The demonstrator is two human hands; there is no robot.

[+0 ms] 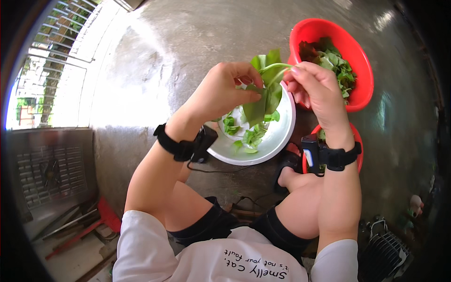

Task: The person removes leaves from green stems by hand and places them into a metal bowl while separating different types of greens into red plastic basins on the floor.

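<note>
Between my two hands, above a metal basin (287,141), is a sprig of leafy greens (271,75) with broad leaves and pale stems. My left hand (239,83) pinches a large leaf of it between thumb and fingers. The stem ends are gripped in the fingertips of my right hand (313,83). Loose green leaves (252,135) lie on the bottom of the basin. Part of the basin is hidden behind my left hand and wrist. Beyond my right hand stands a red plastic basin (363,77) holding a heap of greens (334,61).
A smaller red container (357,135) with greens sits partly under my right forearm. Black devices are strapped to both wrists, and a cable (222,171) runs from the left one. A red broom (105,215) lies at lower left, below a metal panel (53,172). A black wire rack (382,250) is at lower right.
</note>
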